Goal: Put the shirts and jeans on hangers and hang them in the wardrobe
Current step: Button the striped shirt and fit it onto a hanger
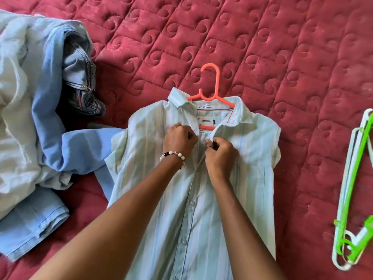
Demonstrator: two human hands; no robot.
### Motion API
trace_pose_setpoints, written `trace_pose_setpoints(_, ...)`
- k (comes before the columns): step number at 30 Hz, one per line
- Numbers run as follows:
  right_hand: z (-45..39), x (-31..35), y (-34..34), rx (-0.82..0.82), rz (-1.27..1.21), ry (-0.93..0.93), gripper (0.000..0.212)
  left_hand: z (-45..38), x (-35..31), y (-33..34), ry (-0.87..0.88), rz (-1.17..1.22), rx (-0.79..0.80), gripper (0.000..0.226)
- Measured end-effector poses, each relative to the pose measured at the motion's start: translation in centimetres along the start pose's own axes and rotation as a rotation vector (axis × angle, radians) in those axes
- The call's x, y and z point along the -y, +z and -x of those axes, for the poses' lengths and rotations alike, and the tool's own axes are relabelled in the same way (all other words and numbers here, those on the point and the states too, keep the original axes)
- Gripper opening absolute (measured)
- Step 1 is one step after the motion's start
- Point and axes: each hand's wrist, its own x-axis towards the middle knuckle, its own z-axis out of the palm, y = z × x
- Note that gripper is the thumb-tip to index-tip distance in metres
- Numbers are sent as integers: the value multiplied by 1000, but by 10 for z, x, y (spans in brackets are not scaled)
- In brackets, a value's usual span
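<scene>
A pale green striped shirt (252, 158) lies flat on the bed with an orange hanger (211, 81) inside it; the hook sticks out above the collar. My left hand (178, 138), with a bead bracelet at the wrist, pinches the left placket edge just below the collar. My right hand (221, 151) pinches the right placket edge opposite it. Both hands meet at the shirt's top button area. Dark jeans (84, 85) lie crumpled at the left, partly under other clothes.
A heap of light blue and white shirts (30, 110) covers the left of the red quilted bedspread (262, 37). Green and white spare hangers (355, 199) lie stacked at the right edge.
</scene>
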Motion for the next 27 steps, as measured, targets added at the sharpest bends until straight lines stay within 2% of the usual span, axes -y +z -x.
trace_pose_setpoints(3, 2, 0, 4, 29, 18, -51, 23, -4, -3, -2, 2, -1, 106, 18)
trace_pose_setpoints(6, 2, 3, 8, 25, 25, -76, 15, -7, -4, -6, -30, 168, 166, 24)
trace_pose_setpoints(9, 3, 9, 12, 15, 9, -74, 8, -5, -4, -10, -50, 250, 174, 17)
trace_pose_setpoints(13, 5, 6, 10, 11, -29, -97, 7, -3, -6, -8, -55, 259, 159, 17)
trace_pose_setpoints(15, 4, 2, 8, 72, -67, -85, 10, -1, -6, -9, -73, 279, 154, 17)
trace_pose_setpoints(19, -1, -6, 6, 270, -240, 121, 15, 3, -6, -11, -126, 315, 144, 19)
trace_pose_setpoints(22, -7, -7, 1, 342, -433, 308, 17, 5, -10, -11, -156, 301, 162, 34)
trace_pose_setpoints(24, -9, -1, -4, 361, -491, 333, 26, 7, -14, -12, -172, 290, 178, 37)
trace_pose_setpoints(27, -9, 2, -5, 354, -474, 287, 31, 10, -18, -13, -198, 332, 155, 25)
